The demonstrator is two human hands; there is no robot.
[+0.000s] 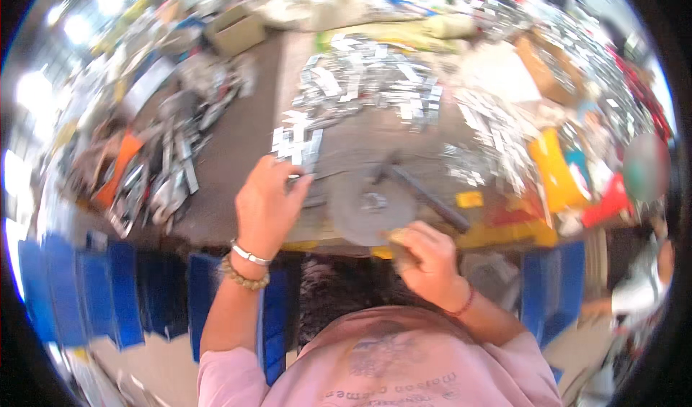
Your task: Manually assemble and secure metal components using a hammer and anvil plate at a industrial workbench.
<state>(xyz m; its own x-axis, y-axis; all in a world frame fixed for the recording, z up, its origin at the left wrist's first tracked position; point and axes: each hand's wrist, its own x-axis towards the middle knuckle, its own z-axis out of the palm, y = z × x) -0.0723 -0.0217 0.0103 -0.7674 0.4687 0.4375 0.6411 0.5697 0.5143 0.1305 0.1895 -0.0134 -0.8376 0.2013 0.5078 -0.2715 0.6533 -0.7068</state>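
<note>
Small flat metal strips [295,144], pale and shiny, lie in a loose cluster just beyond the left edge of the round grey metal disc [371,207] that sits near the front of the workbench [238,155]. The left hand [268,205] reaches to that cluster, fingers curled down over the nearest strips and seemingly pinching one or two, though the blur keeps the grip from being sure. The right hand [425,259] rests at the disc's near right edge, closed around a small yellowish-brown object [395,235]; what that object is cannot be made out.

As for progress, a judgement only: one small bright piece [375,201] lies on the middle of the disc, while a far larger heap of the same strips [367,83] spreads well behind the disc and another scatter [490,144] runs to its right, so most of the stock looks unhandled.

A dark hammer-like tool [425,191] lies slanting across the bench just right of the disc, its shaft long and dull. The bench top is worn, grey-brown and matte against the glinting strips. Left of the disc, past the bench edge, longer metal scraps [166,169] are piled. Below the disc's near side stand blue plastic crates [108,292].
</note>
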